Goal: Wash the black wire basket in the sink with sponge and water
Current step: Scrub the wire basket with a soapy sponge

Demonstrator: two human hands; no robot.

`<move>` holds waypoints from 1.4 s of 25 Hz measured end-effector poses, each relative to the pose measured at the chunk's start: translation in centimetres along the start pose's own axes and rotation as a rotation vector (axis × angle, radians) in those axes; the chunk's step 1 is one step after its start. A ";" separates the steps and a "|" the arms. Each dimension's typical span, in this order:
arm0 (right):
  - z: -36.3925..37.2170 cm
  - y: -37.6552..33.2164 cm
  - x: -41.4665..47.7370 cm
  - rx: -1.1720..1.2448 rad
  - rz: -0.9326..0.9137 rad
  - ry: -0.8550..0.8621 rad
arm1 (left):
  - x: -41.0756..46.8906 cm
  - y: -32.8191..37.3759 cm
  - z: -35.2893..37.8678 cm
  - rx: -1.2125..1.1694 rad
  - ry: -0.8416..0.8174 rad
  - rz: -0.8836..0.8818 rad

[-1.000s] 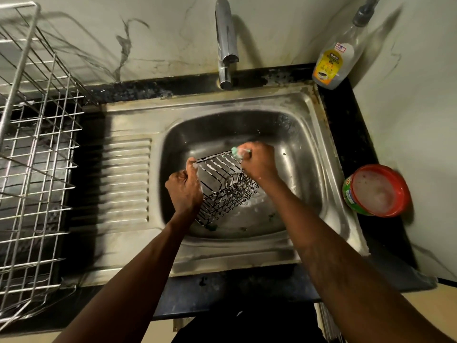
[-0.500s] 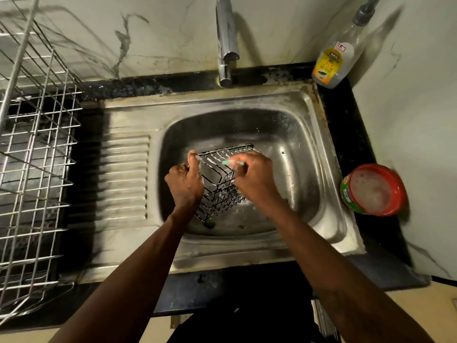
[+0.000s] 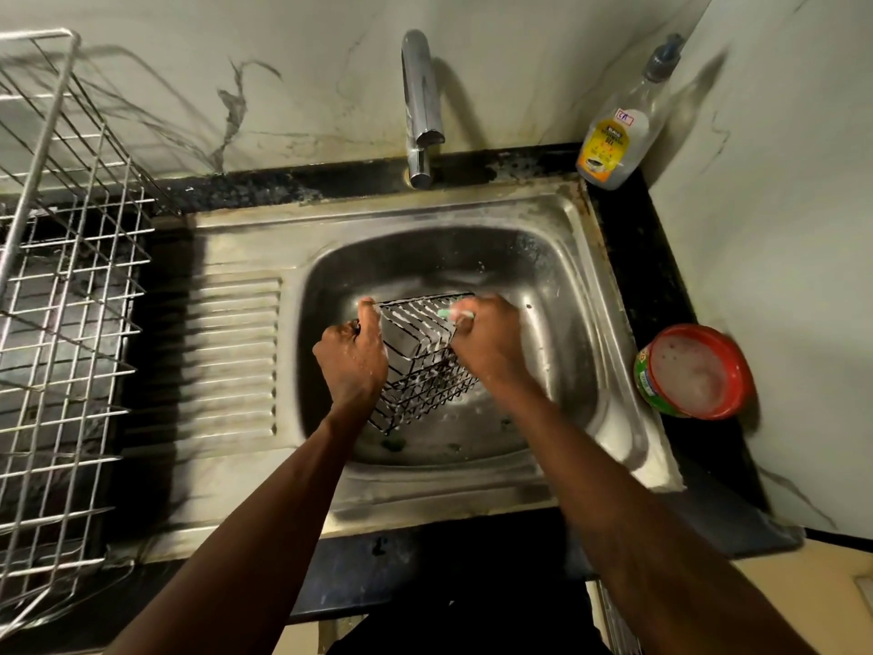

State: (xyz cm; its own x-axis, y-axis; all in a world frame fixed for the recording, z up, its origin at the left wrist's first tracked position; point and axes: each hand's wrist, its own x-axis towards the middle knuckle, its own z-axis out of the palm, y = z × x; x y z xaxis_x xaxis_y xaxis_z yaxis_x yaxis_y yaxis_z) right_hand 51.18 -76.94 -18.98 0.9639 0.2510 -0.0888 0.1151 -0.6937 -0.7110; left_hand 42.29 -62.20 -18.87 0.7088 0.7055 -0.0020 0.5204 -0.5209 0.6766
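Left hand (image 3: 352,359) grips the black wire basket (image 3: 420,366) by its rim, tilted in the steel sink (image 3: 581,286). Right hand (image 3: 486,342) pinches a green sponge (image 3: 454,314) against its sudsy grid.

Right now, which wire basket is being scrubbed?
The small black basket in the sink, soapy and tilted: the left hand grips it, the right hand presses a sponge to it. The big silver rack stands untouched.
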 end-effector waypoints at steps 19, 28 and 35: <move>1.1 -5.9 2.7 -0.086 -0.172 -0.286 | -0.5 0.1 0.1 -0.238 0.048 -0.026; 0.9 -2.4 5.6 -0.169 0.086 -0.273 | 0.6 -0.2 -0.1 -0.217 0.059 -0.033; 1.5 -3.5 3.3 -0.045 -0.107 -0.280 | 0.6 0.3 -0.2 -0.204 0.024 -0.030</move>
State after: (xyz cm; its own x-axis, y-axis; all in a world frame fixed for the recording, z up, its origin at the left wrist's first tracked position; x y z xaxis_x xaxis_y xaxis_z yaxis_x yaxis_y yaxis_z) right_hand 53.57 -72.65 -17.81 0.8425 0.4967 -0.2086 0.2293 -0.6810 -0.6955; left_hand 42.78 -61.84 -18.50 0.6816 0.7317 -0.0081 0.4318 -0.3932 0.8118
